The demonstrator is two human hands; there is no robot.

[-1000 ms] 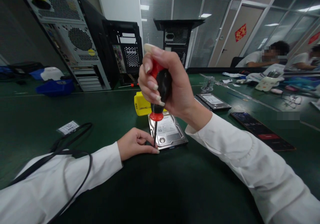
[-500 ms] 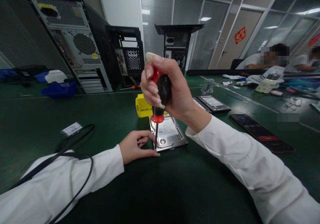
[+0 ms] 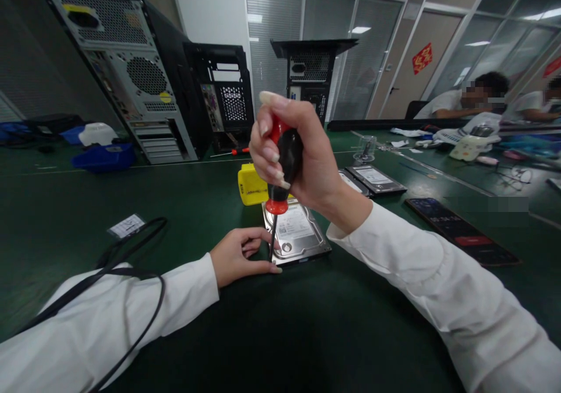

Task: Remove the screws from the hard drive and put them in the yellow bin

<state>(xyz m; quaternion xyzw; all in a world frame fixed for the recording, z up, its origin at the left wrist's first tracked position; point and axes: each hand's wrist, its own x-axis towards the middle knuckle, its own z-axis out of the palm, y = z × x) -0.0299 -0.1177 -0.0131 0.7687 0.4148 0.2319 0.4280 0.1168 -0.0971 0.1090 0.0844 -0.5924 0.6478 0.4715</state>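
A silver hard drive [image 3: 302,242] with a white label lies on the green table in front of me. My right hand [image 3: 302,148] is wrapped round the red and black handle of a screwdriver [image 3: 284,165], held almost upright. Its tip meets the drive's near left corner, though the screw there is too small to make out. At that same corner my left hand [image 3: 241,257] grips the drive's edge, thumb along the front and forefinger on the left side, close to the shaft. Just behind the drive sits a yellow tray [image 3: 250,185], partly hidden by my right hand.
Computer cases [image 3: 144,77] stand along the back. Right of the drive lie another hard drive [image 3: 377,178] and a phone [image 3: 460,229]. A blue bin [image 3: 104,158] and a second screwdriver [image 3: 234,151] lie farther back. A black cable [image 3: 162,282] crosses my left sleeve. Co-workers sit at far right.
The screwdriver and my right hand have shifted very slightly, the fist turning a little to the right. My left hand keeps its place on the drive.
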